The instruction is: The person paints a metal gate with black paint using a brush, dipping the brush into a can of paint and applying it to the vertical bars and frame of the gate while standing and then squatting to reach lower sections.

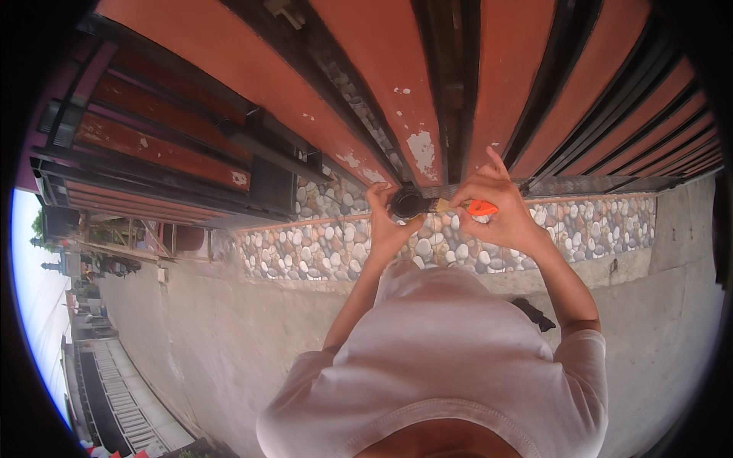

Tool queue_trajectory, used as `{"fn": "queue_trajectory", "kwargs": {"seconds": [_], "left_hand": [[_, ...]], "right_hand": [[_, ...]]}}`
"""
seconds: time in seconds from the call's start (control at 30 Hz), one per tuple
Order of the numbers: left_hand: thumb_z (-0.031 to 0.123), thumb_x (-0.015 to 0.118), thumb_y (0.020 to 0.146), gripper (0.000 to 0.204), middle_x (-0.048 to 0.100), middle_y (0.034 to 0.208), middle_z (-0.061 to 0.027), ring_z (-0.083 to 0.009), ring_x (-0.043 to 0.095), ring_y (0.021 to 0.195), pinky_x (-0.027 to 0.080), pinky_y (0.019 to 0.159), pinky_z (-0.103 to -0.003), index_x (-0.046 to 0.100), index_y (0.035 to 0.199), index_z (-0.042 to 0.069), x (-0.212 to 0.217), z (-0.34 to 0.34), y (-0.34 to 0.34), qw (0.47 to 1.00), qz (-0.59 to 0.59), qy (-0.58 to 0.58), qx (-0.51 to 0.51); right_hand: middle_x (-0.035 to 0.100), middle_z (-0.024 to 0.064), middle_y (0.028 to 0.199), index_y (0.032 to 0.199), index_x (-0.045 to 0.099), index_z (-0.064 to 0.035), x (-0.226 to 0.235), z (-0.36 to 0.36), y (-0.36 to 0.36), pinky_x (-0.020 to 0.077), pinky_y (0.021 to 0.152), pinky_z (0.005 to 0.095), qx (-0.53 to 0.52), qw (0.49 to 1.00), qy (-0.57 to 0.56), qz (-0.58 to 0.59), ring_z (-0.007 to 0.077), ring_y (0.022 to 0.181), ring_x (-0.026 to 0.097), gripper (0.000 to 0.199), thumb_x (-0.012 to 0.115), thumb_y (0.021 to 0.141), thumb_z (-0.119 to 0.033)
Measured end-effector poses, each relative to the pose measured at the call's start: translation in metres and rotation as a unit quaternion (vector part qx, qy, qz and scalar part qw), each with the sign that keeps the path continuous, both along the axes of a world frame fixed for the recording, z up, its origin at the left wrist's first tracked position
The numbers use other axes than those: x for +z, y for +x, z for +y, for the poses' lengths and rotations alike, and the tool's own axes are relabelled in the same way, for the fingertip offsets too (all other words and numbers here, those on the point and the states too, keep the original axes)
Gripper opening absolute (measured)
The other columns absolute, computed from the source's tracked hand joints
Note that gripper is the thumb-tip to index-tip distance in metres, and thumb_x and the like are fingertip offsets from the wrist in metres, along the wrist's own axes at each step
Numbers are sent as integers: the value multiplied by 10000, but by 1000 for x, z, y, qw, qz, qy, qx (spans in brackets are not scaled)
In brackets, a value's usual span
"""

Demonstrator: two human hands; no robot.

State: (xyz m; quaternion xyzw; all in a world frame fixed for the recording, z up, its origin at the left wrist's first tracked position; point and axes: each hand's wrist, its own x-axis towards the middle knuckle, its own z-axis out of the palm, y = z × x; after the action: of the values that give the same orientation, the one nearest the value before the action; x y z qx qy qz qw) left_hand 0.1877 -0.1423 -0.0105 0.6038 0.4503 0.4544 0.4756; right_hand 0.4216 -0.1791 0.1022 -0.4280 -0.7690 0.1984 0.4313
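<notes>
My left hand (388,225) is wrapped round a small round can (407,202), thumb and fingers on opposite sides. The inside of the can looks black, like dark paint. In my right hand (500,210) is a paintbrush (481,208) with an orange handle, pinched between thumb and fingers. The brush points left, its bristle end at the can's right rim; whether the tip is inside I cannot tell. Both hands are in front of a fence of orange-red slats (424,99) and black bars, with paint flaked off in white patches.
Below the fence runs a strip of pebble-patterned tiles (328,248), bordering grey concrete paving (229,320). A dark object (533,313) lies on the ground beside my right elbow. On the left, another orange-and-black fence section (168,153) stands at an angle.
</notes>
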Motion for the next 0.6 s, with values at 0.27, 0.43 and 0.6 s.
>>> {"fn": "queue_trajectory", "kwargs": {"seconds": [0.27,0.43,0.6], "left_hand": [[-11,804,685,868,514,1171,-158,-237,567,1107,494,936,-345,221,1326,36,17,11,-19,1000,8,18,4],[20,818,682,881,509,1174,-158,-229,557,1113,479,958,-332,213,1321,34,21,29,-35,998,25,51,4],[42,832,687,868,498,1188,-156,-220,551,1134,495,955,-327,225,1308,25,50,40,-51,998,24,56,23]], "right_hand": [[635,18,721,792,673,-103,10,18,-19,248,1151,539,11,999,28,10,197,783,583,96,722,709,-112],[675,42,778,863,714,-81,26,35,-32,428,951,403,-5,990,42,136,225,764,566,116,709,747,-76],[700,91,853,933,726,-16,55,64,-59,436,762,327,-46,949,167,265,190,800,571,122,680,836,-75]]}}
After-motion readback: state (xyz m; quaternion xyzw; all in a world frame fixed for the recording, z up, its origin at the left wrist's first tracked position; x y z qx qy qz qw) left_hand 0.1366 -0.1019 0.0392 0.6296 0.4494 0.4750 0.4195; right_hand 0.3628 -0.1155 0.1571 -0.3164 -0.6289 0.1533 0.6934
